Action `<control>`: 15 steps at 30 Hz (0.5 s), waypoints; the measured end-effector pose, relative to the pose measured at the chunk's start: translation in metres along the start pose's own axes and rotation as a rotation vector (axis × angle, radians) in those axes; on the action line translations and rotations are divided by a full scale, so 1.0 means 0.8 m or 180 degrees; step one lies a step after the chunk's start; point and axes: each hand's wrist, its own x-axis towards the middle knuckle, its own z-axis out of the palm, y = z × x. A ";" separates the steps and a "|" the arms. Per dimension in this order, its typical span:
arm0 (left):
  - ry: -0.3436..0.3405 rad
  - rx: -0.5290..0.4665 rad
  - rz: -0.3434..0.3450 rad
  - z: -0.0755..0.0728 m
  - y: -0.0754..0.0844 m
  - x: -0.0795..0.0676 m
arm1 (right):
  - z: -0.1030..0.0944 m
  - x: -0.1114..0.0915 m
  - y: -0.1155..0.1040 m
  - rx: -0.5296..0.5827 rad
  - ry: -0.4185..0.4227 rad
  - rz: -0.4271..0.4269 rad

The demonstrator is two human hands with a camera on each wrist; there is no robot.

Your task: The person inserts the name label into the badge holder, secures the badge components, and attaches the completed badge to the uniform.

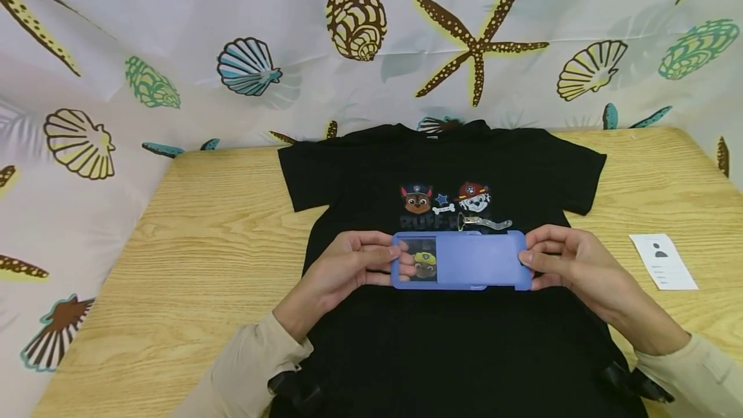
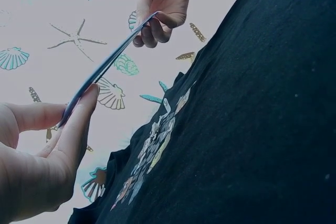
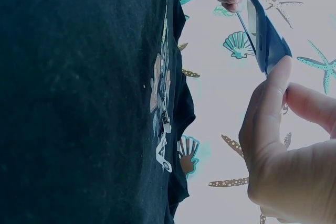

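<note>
A periwinkle-blue plastic badge holder [image 1: 477, 262], its sliding part drawn out lengthwise, is held level above a black T-shirt [image 1: 458, 353]. My left hand [image 1: 345, 266] pinches its left end between thumb and fingers. At the opposite end, my right hand [image 1: 583, 269] grips the rim with the thumb in front. Through the see-through window on the left, some of my left fingers and a printed dog face show. Edge-on, the holder [image 2: 100, 72] looks thin in the left wrist view. Just beyond it, a clear strap clip [image 1: 487, 222] with a metal fastener lies on the shirt.
On the wooden table [image 1: 203, 244], right of the shirt, lies a small white ID card [image 1: 663, 262] with a person icon and text lines. The shirt lies spread across the table's middle. Behind hangs a white cloth [image 1: 313, 18] printed with shells and starfish.
</note>
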 end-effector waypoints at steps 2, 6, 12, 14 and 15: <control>0.0001 -0.0001 -0.0001 0.000 0.000 0.000 | 0.000 0.000 0.000 0.0008 0.0000 0.0009; 0.0004 -0.0007 -0.0002 0.001 0.000 0.000 | -0.001 0.000 0.001 -0.0005 0.0010 0.0031; -0.0001 0.0002 0.0019 -0.001 -0.001 0.000 | -0.002 0.001 0.001 0.0018 -0.0006 0.0019; -0.0004 0.0000 0.0020 -0.001 0.000 0.000 | -0.002 0.001 0.002 0.0027 -0.0010 0.0007; -0.0006 -0.0001 0.0019 -0.001 0.000 0.000 | -0.002 0.001 0.002 0.0024 -0.0010 0.0004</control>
